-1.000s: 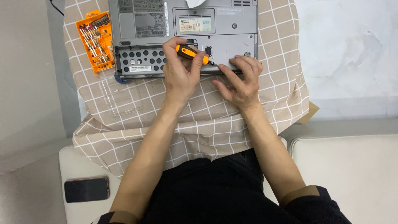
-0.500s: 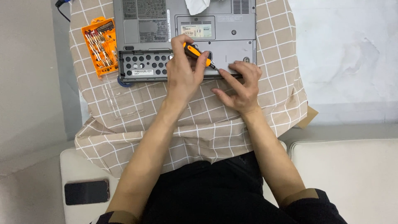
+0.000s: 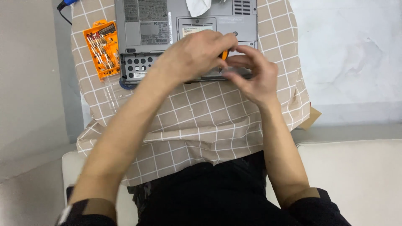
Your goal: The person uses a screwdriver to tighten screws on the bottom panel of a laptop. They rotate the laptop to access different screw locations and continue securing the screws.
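We see an upturned grey laptop (image 3: 184,37) on a checked cloth (image 3: 201,121). Rectangular grey and white labels sit on its base, above the hands. Left of the laptop lies an orange bit case (image 3: 102,49); a white tissue (image 3: 198,6) rests on its far edge. The left hand (image 3: 193,56), fingers curled, grips an orange screwdriver (image 3: 225,55) at the laptop's near edge, largely hiding it. The right hand (image 3: 253,77) appears to pinch narrowly beside the tool.

2 hands (image 3: 197,56), 1 laptop (image 3: 167,21), 1 screwdriver (image 3: 225,55), 1 orange bit case (image 3: 101,48), 1 checked cloth (image 3: 201,121).
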